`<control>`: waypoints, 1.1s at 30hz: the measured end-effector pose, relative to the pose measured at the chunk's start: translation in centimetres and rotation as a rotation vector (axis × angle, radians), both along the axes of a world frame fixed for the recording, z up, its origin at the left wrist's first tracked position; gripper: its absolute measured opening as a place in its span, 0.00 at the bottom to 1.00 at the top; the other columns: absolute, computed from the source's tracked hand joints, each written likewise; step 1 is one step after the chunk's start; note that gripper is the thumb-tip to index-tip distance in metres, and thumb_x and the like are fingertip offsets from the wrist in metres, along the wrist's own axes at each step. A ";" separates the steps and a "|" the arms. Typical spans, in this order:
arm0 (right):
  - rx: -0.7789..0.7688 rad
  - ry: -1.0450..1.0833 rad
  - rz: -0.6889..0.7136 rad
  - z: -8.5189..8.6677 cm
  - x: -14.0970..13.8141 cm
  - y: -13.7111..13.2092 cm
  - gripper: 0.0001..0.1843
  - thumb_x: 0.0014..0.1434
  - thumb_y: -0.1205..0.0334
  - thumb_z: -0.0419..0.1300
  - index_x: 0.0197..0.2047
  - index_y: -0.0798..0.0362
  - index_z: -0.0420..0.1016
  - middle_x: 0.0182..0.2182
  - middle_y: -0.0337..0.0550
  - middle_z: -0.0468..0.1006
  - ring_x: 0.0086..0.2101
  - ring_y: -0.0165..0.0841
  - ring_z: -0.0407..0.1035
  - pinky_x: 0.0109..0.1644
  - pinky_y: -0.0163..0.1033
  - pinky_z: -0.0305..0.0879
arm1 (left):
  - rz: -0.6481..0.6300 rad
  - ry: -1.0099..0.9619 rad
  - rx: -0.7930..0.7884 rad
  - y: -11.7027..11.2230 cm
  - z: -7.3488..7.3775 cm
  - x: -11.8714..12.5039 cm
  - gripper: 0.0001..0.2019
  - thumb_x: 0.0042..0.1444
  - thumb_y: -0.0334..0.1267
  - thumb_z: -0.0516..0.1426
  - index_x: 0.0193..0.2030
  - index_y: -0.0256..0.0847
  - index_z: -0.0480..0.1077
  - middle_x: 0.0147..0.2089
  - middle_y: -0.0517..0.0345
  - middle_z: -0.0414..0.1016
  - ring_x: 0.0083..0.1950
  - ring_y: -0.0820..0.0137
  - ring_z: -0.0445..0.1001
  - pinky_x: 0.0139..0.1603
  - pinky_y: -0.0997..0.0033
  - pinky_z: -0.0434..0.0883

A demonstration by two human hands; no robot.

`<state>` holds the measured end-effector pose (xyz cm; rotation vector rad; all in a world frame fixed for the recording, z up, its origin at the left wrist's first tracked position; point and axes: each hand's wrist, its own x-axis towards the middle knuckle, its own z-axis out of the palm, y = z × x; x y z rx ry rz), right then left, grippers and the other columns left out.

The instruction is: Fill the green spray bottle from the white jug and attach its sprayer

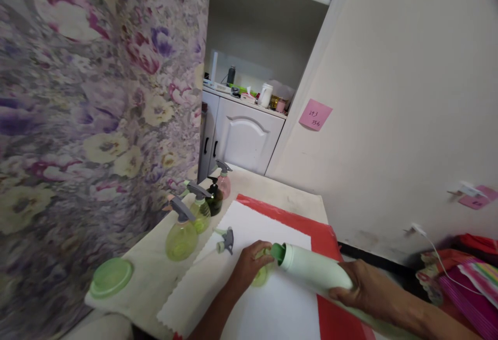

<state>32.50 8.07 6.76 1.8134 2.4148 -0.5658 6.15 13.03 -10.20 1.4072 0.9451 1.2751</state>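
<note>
My left hand (pixel 249 267) is closed around the neck of a see-through yellow-green spray bottle (pixel 260 277) without its head, standing on white paper. My right hand (pixel 363 288) grips the base end of a pale green cylindrical flask (pixel 317 267), tipped nearly flat. Its darker green mouth (pixel 277 252) meets the bottle's top; whether liquid flows is too small to tell. Left of my left hand, a loose grey trigger spray head (pixel 226 240) lies on the paper.
Along the table's left side stand yellow-green spray bottles (pixel 181 239), a dark pump bottle (pixel 215 198) and a pink spray bottle (pixel 224 183). A green round lid (pixel 111 276) lies at the near left corner. Red sheeting (pixel 327 236) sits under the white paper (pixel 288 303).
</note>
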 end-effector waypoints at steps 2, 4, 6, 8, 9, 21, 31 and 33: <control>0.001 -0.002 -0.006 0.1 -0.2 0.0 0.12 0.52 0.51 0.60 0.31 0.52 0.76 0.28 0.41 0.81 0.28 0.33 0.72 0.28 0.33 0.55 | -0.001 -0.002 -0.001 0.0 0.0 0.0 0.10 0.50 0.36 0.61 0.40 0.41 0.78 0.40 0.56 0.79 0.45 0.61 0.74 0.48 0.66 0.66; 0.012 -0.008 -0.013 0.3 -0.3 0.0 0.13 0.52 0.51 0.60 0.31 0.52 0.76 0.28 0.41 0.82 0.28 0.34 0.72 0.28 0.33 0.55 | -0.004 -0.003 0.001 -0.1 0.0 0.0 0.10 0.50 0.36 0.61 0.40 0.41 0.77 0.40 0.55 0.79 0.45 0.61 0.74 0.49 0.66 0.66; 0.015 -0.007 -0.017 0.4 -0.5 0.0 0.13 0.52 0.51 0.61 0.31 0.52 0.76 0.28 0.41 0.81 0.28 0.34 0.72 0.29 0.33 0.55 | -0.005 -0.004 0.004 -0.1 0.0 0.0 0.10 0.50 0.37 0.62 0.40 0.41 0.77 0.41 0.55 0.79 0.46 0.61 0.75 0.49 0.67 0.66; 0.008 -0.005 -0.018 0.4 -0.5 0.0 0.13 0.52 0.51 0.60 0.30 0.53 0.76 0.27 0.41 0.81 0.27 0.33 0.71 0.29 0.33 0.55 | -0.006 -0.003 0.005 -0.1 0.0 -0.1 0.10 0.50 0.37 0.62 0.40 0.41 0.77 0.41 0.55 0.79 0.46 0.61 0.75 0.49 0.67 0.66; 0.005 -0.004 -0.018 0.4 -0.5 0.0 0.12 0.52 0.52 0.60 0.30 0.53 0.76 0.27 0.41 0.81 0.27 0.33 0.71 0.29 0.33 0.56 | -0.005 -0.003 0.005 -0.1 0.1 -0.1 0.10 0.50 0.37 0.62 0.40 0.41 0.77 0.41 0.55 0.79 0.46 0.61 0.74 0.49 0.67 0.66; -0.002 -0.006 -0.034 0.7 -0.5 -0.2 0.11 0.51 0.53 0.60 0.31 0.52 0.76 0.28 0.42 0.81 0.29 0.34 0.73 0.30 0.34 0.58 | 0.000 0.005 -0.005 -0.1 0.4 0.0 0.09 0.49 0.36 0.62 0.39 0.41 0.78 0.39 0.56 0.79 0.44 0.61 0.74 0.48 0.67 0.66; -0.006 0.002 -0.038 1.1 -0.7 -0.3 0.11 0.51 0.53 0.59 0.31 0.52 0.76 0.29 0.43 0.81 0.30 0.34 0.72 0.31 0.34 0.59 | -0.001 0.005 -0.013 -0.1 0.6 0.1 0.09 0.49 0.36 0.62 0.39 0.41 0.78 0.39 0.56 0.79 0.45 0.61 0.74 0.49 0.67 0.66; -0.003 -0.003 -0.032 1.0 -0.6 -0.3 0.11 0.51 0.53 0.60 0.31 0.52 0.76 0.29 0.42 0.81 0.30 0.34 0.72 0.31 0.34 0.59 | -0.002 0.008 -0.006 -0.1 0.5 0.1 0.09 0.49 0.37 0.62 0.38 0.41 0.78 0.40 0.56 0.79 0.45 0.61 0.74 0.49 0.67 0.66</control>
